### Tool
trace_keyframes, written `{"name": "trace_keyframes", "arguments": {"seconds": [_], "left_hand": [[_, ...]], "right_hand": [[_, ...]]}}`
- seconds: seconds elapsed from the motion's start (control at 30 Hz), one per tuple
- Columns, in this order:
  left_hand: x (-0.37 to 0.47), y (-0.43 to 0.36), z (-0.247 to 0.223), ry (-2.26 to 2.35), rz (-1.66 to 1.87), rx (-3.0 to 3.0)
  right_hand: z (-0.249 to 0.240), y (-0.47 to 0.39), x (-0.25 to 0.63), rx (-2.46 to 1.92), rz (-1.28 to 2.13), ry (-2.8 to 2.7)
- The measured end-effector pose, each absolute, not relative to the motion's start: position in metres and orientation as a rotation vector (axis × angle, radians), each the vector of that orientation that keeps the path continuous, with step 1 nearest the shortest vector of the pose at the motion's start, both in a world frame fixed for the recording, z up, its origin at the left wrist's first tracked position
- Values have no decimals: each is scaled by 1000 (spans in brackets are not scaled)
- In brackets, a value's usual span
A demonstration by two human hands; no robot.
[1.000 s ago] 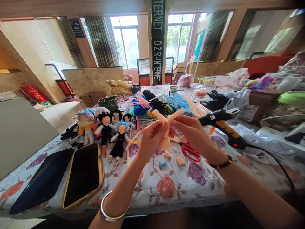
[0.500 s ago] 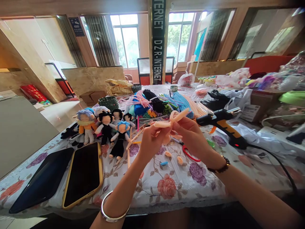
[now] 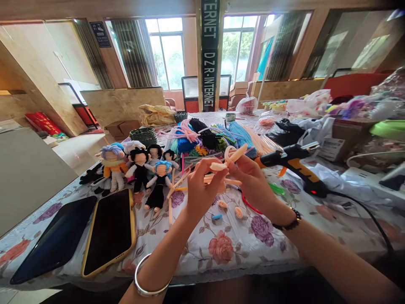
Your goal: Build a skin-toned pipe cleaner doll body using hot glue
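Both hands meet above the flowered cloth, pinching peach-coloured fuzzy stems (image 3: 238,154) that loop and cross between the fingertips. My left hand (image 3: 204,185) is closed on the left part of the stems. On the right part, my right hand (image 3: 253,181) is closed, with a loop rising over its fingers. Red-handled scissors (image 3: 249,204) lie partly hidden behind my right hand. Two small peach coils (image 3: 238,212) and a short blue piece (image 3: 217,217) rest on the cloth below the hands.
Several small dolls (image 3: 139,164) sit at the left, behind a phone in a yellow case (image 3: 109,232) and a dark tablet-like object (image 3: 55,238). Bundles of coloured stems (image 3: 242,137) lie behind the hands. A glue gun (image 3: 291,162) with a cable is at the right.
My left hand has shifted its hold, its fingers now more bent around the left end of the stems. My right hand has moved slightly down and covers more of the scissors.
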State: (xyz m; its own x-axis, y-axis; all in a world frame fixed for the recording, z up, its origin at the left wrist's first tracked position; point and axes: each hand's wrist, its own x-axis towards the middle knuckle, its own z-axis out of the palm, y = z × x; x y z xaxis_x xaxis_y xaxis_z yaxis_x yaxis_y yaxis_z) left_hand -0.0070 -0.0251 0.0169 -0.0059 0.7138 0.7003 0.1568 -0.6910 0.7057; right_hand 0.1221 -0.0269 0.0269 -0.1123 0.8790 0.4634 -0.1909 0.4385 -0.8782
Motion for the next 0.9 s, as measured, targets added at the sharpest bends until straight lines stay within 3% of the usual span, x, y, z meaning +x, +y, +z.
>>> {"name": "trace_keyframes", "arguments": {"seconds": [0.63,0.9], "left_hand": [[4,-28,15,689,1610,1577],[4,-25,13,832,1546,1700]], "right_hand": [[26,-29,117,-651,1341,-1280],[21,-21,123,-703,1040,-1388]]}}
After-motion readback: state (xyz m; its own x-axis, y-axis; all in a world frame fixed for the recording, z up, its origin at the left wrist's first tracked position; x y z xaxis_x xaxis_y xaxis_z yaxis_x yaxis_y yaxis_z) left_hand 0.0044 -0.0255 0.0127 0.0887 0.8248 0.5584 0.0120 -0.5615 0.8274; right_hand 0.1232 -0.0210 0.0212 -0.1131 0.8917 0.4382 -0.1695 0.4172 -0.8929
